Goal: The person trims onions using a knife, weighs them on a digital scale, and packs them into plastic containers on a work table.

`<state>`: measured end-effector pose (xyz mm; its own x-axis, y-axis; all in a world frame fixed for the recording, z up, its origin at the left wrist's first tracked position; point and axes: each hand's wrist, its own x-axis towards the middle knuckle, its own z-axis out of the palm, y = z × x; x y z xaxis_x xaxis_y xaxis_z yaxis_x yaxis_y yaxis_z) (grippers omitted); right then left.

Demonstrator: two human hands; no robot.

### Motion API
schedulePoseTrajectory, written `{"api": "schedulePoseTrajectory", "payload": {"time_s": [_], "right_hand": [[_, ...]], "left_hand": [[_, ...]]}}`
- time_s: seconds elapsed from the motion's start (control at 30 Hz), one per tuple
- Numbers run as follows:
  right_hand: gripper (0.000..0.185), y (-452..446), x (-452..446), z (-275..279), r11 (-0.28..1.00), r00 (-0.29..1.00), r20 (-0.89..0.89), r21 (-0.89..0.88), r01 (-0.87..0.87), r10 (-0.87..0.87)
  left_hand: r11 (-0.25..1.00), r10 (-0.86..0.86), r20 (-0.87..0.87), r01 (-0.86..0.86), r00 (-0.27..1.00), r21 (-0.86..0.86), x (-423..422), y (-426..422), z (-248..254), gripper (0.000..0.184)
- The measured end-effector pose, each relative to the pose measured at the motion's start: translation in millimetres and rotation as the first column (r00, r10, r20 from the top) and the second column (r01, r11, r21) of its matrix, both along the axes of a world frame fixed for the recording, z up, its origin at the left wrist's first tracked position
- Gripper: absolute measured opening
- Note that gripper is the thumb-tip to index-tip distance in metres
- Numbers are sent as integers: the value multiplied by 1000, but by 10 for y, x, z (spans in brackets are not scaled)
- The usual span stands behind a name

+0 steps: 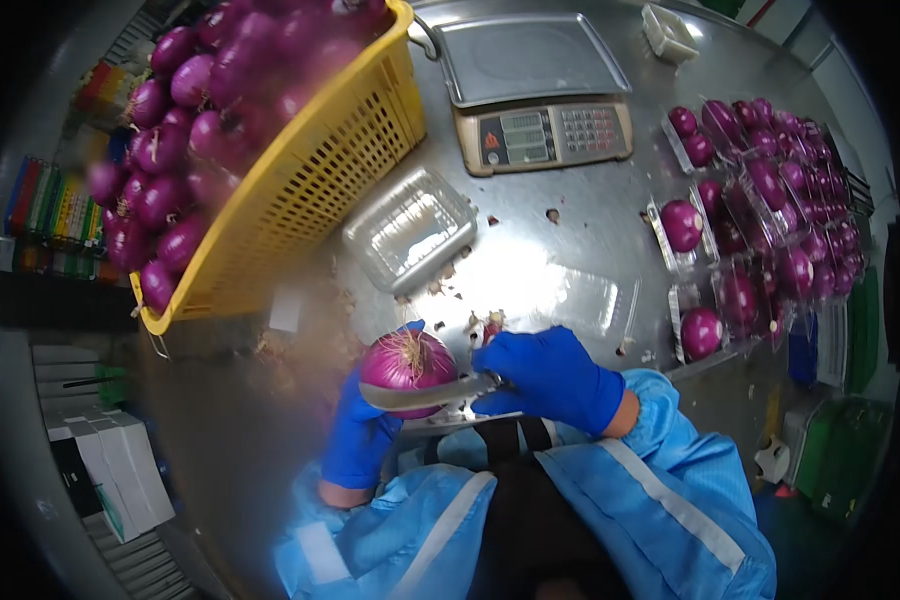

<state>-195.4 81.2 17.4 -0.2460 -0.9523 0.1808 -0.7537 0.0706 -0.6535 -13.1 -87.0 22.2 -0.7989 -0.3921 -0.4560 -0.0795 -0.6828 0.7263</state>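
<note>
A red onion (406, 358) with dry roots facing up is held in my left hand (362, 430), in a blue glove, whose fingers wrap its left side and back. My right hand (550, 378), also gloved in blue, is closed round the handle of a knife (420, 398). The curved blade lies across the near side of the onion, pointing left. Beyond the onion stands a clear plastic tray (410, 228), and bits of onion skin (462, 290) are scattered around it.
A yellow crate (320, 170) heaped with red onions (160, 150) stands at the left. A weighing scale (545, 130) is at the back. Packed onions (740, 295) in clear trays fill the right side. A small white container (668, 34) sits at the back right.
</note>
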Motion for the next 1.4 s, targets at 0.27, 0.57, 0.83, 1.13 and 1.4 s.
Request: {"api": "schedulePoseTrajectory", "payload": {"time_s": [0.27, 0.57, 0.83, 1.13, 1.4], "right_hand": [[35, 119, 69, -122, 999, 999, -30, -27, -17, 17], [34, 178, 176, -162, 996, 996, 15, -34, -86, 86], [23, 455, 304, -912, 971, 856, 483, 223, 87, -187], [36, 283, 304, -193, 998, 1000, 8, -62, -18, 19], [40, 191, 332, -398, 999, 990, -140, 51, 4, 3]], "left_hand": [[998, -31, 43, 28, 999, 65, 106, 267, 120, 85], [987, -129, -5, 128, 992, -95, 320, 345, -9, 89], [977, 194, 67, -186, 979, -104, 550, 315, -39, 97], [841, -7, 338, 188, 941, -508, 396, 610, -298, 56], [717, 238, -48, -142, 970, 683, 445, 638, -282, 82]]}}
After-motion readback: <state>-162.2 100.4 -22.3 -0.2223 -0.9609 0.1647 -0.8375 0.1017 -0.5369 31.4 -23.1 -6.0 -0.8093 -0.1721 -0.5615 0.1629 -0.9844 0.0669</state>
